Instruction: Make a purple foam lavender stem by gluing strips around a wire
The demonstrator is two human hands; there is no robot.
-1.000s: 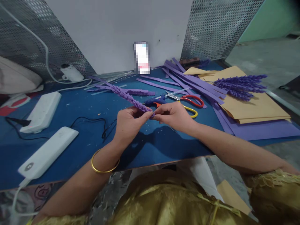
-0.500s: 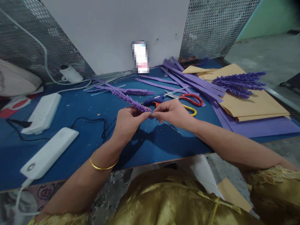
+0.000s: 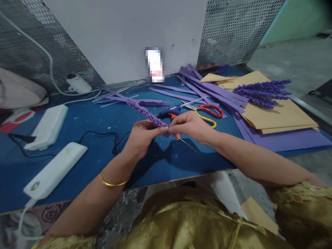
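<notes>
A purple paper flower spike (image 3: 145, 112) slants down from the upper left into my fingers. My left hand (image 3: 141, 138) is closed round its lower end, thumb on top. Fingertips of my right hand (image 3: 190, 126) pinch the same end, touching my left thumb. A thin wire stem (image 3: 190, 146) sticks out below my right hand towards the lower right. Just behind my hands lie a blue glue gun (image 3: 168, 112) with an orange trigger and scissors (image 3: 211, 110) with one red and one yellow handle.
Purple strips (image 3: 207, 84) lie at the back right, beside brown paper (image 3: 280, 119) bearing finished purple spikes (image 3: 264, 92). A phone (image 3: 155, 64) leans on the back panel. On the left are a white power strip (image 3: 48, 126), a power bank (image 3: 55, 169) and cables.
Both hands have shifted very slightly down with the spike, and more of the wire shows below my right hand. The camera view has moved a little.
</notes>
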